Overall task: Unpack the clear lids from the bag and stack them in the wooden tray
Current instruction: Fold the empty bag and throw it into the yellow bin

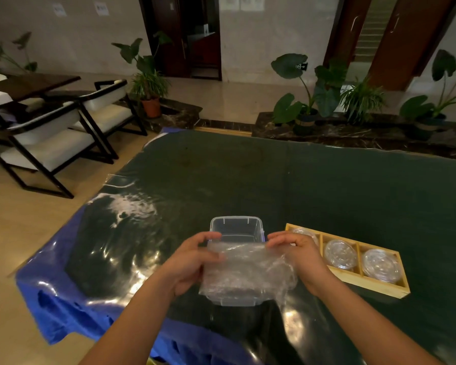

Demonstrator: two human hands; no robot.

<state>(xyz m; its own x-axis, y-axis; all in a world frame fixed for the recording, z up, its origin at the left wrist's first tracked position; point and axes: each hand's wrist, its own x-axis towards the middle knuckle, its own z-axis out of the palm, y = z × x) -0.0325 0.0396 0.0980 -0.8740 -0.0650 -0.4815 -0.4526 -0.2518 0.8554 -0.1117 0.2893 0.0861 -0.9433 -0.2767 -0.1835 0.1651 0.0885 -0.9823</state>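
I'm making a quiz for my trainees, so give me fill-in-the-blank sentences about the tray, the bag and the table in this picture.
The wooden tray has ____ compartments, each holding clear lids.
The left hand and right hand grip the clear bag over a clear box; the tray lies to the box's ____.
The cloth under the dark table cover is ____.
Missing words: three; right; blue.

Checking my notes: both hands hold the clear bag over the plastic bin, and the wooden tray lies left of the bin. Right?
Not quite. The head view shows the wooden tray right of the plastic bin; the left hand and right hand do hold the clear bag over it.
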